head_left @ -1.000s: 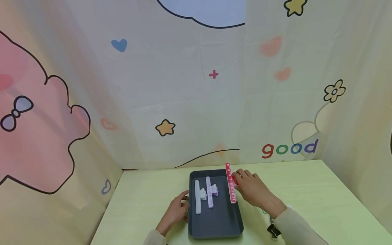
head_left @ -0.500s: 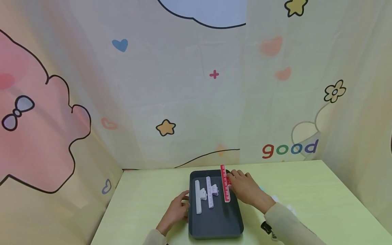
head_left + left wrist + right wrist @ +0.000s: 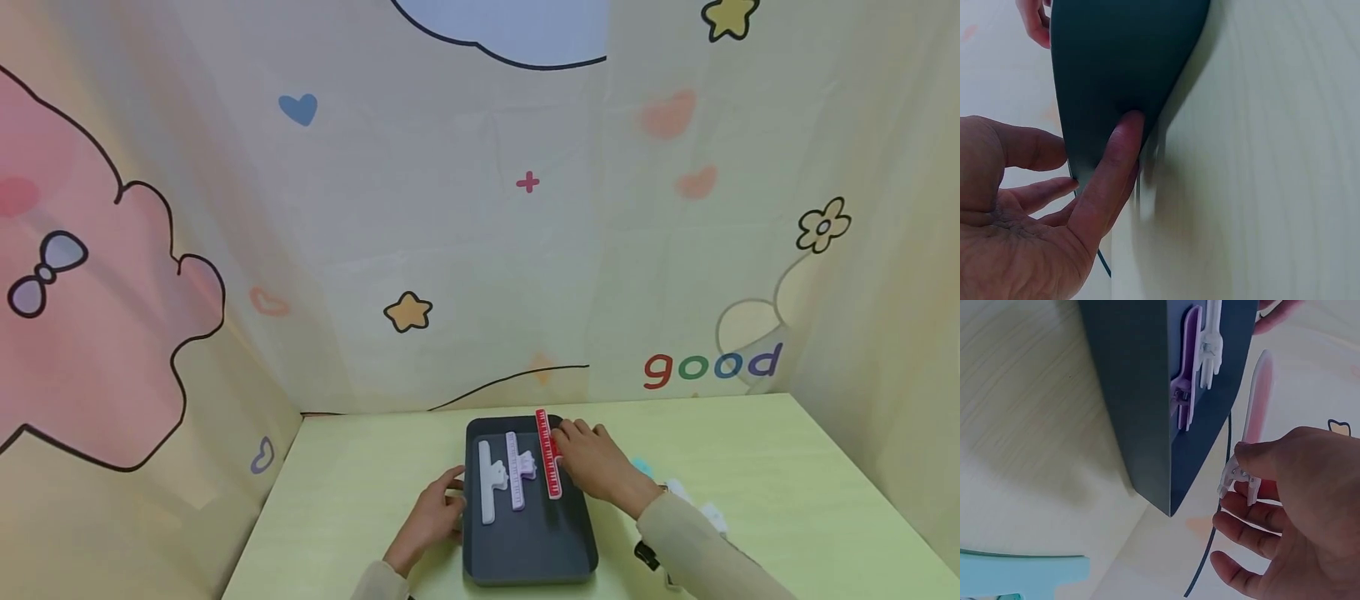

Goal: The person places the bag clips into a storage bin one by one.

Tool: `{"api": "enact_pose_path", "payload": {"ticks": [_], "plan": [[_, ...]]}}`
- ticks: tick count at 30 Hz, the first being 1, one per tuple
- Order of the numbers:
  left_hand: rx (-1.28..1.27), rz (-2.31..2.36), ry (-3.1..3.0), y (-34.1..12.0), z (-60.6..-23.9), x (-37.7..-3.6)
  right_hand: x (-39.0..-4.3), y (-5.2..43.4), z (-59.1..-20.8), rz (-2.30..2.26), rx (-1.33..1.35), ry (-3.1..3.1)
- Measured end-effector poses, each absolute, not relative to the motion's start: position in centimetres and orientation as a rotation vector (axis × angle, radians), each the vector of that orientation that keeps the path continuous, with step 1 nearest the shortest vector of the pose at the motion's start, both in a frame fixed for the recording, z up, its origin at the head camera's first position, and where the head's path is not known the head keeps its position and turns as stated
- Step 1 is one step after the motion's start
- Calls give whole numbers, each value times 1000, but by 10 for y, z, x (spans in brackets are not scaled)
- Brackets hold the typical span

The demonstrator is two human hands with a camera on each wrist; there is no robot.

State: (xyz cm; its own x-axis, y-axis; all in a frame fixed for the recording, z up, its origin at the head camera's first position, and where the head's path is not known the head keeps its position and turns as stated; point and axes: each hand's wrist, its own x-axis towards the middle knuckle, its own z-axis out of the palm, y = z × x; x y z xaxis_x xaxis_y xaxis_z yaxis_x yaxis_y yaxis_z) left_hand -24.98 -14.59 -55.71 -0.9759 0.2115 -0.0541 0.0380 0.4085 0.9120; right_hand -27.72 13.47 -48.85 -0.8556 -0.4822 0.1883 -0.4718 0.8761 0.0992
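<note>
Clip (image 3: 549, 458) pinched in R hand (image 3: 592, 460), prob. above tray (image 3: 525, 554); L hand (image 3: 430, 514) spread against tray.

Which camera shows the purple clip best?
The head view: the purple clip shows whole, from above. The right wrist view has it larger but partly behind the tray wall; the left wrist view doesn't show it.

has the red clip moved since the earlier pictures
Yes, left: in the head view, the red clip has gone from above the right rim of the tray toward the purple clip.
</note>
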Motion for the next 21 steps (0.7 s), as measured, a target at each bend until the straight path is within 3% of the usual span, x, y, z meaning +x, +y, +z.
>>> {"api": "enact_pose_path", "payload": {"ticks": [21], "plan": [[200,1616,2472,-144,-556,-250,-294,126,-501,-279,709,-2888]]}}
